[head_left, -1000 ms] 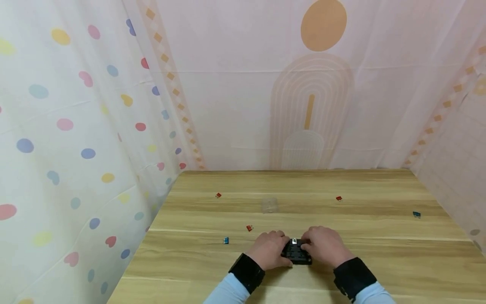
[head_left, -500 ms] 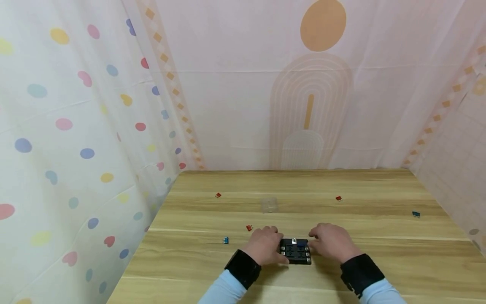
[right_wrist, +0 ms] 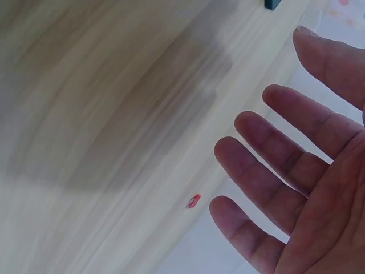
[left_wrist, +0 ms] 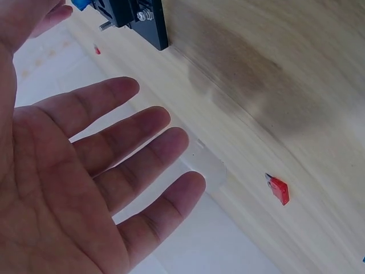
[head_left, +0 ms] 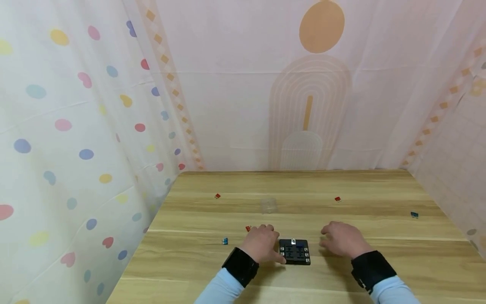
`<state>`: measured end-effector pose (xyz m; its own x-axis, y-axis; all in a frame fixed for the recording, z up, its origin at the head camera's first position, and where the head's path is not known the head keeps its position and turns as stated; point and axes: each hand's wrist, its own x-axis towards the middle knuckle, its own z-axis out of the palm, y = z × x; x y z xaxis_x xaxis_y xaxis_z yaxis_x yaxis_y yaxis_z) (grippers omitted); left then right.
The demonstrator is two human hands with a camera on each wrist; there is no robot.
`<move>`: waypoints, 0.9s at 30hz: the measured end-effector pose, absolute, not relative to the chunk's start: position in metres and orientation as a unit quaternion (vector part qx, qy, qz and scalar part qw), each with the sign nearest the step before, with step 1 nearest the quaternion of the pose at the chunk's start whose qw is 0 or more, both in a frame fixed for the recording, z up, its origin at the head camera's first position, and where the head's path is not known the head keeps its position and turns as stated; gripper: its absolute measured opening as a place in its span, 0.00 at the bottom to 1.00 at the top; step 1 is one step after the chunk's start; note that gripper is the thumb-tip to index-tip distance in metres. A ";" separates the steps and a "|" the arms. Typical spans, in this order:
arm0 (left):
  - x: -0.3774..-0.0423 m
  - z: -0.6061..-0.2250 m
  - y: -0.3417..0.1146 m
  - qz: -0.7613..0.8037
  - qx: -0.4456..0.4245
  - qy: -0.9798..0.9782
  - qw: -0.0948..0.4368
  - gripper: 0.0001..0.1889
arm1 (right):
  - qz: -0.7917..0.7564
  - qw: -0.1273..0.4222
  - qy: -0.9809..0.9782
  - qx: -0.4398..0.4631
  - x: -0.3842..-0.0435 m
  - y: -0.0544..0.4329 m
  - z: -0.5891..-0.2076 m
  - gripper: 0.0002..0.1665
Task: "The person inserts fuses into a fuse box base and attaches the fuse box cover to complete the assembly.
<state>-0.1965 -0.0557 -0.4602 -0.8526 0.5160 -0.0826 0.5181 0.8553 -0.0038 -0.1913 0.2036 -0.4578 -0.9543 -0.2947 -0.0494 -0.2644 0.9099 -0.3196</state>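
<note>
A black fuse block (head_left: 295, 258) with silver screws along its sides lies flat near the table's front. In the left wrist view its corner (left_wrist: 151, 31) shows at the top, with a blue blade fuse (left_wrist: 80, 4) at it. My left hand (head_left: 261, 244) is just left of the block, its thumb tip at the block's lower left edge and its other fingers spread, holding nothing. Apart from the block on the right, my right hand (head_left: 344, 239) hovers over the table with loose, separated fingers and a bare palm. A red blade fuse (head_left: 248, 228) peeks out behind the left fingertips.
A blue blade fuse (head_left: 225, 241) lies left of the left hand. Farther back are a red fuse (head_left: 217, 196), a clear plastic cover (head_left: 269, 205) and another red fuse (head_left: 338, 199). One more blue fuse (head_left: 414, 215) rests at the far right. Curtains (head_left: 228, 105) hang behind the table (head_left: 182, 270).
My right hand has left the fuse block's upper right and moved rightward. The left hand has eased slightly left, its grip loosened. A dark blue patch now shows in the block's upper right.
</note>
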 end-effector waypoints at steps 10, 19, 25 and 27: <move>-0.198 -0.461 -0.058 -0.013 0.262 0.964 0.044 0.37 | -0.156 0.042 0.978 -0.130 -0.197 0.233 -0.455 0.18; -0.196 -0.460 -0.060 -0.018 0.264 0.964 0.041 0.38 | -0.156 0.057 0.979 -0.115 -0.205 0.262 -0.451 0.22; -0.195 -0.460 -0.060 -0.014 0.260 0.965 0.045 0.38 | -0.154 0.065 0.981 -0.101 -0.209 0.277 -0.448 0.25; -0.195 -0.459 -0.060 -0.013 0.259 0.965 0.047 0.38 | -0.154 0.067 0.981 -0.097 -0.210 0.282 -0.447 0.26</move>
